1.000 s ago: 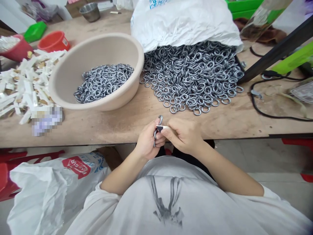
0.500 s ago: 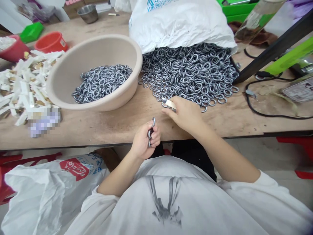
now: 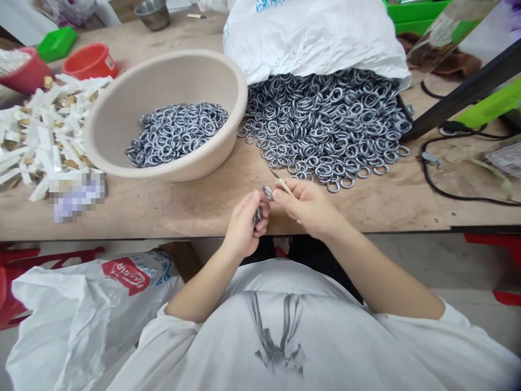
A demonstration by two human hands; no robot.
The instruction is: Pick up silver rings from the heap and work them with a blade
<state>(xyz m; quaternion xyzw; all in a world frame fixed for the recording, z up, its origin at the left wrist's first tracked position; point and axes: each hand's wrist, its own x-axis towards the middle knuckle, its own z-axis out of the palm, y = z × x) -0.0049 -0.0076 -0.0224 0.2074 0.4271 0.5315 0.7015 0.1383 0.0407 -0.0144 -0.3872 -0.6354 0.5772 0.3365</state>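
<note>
My left hand (image 3: 245,224) is closed around several grey rings (image 3: 257,217) at the table's front edge. My right hand (image 3: 312,209) grips a small knife (image 3: 285,186) with a cream handle, its thin dark tip pointing up and left. Between the fingertips of both hands is a single grey ring (image 3: 267,193); which hand bears it I cannot tell. Just beyond them lies a large pile of similar rings (image 3: 325,125), spilling from a white sack (image 3: 313,43). More rings (image 3: 179,133) fill the bottom of a beige basin (image 3: 166,172) on the left.
White and tan scraps (image 3: 44,130) cover the table's left side, behind a blurred packet (image 3: 79,198). A red bowl (image 3: 89,62), a green tray (image 3: 57,43) and a metal bowl (image 3: 152,15) stand farther back. On the right are a black post (image 3: 464,89) and a black cable (image 3: 439,189).
My right hand has come back from the pile's edge to my left hand, and a ring now shows between them. The left fingers have closed further over their rings. The view has shifted slightly.
</note>
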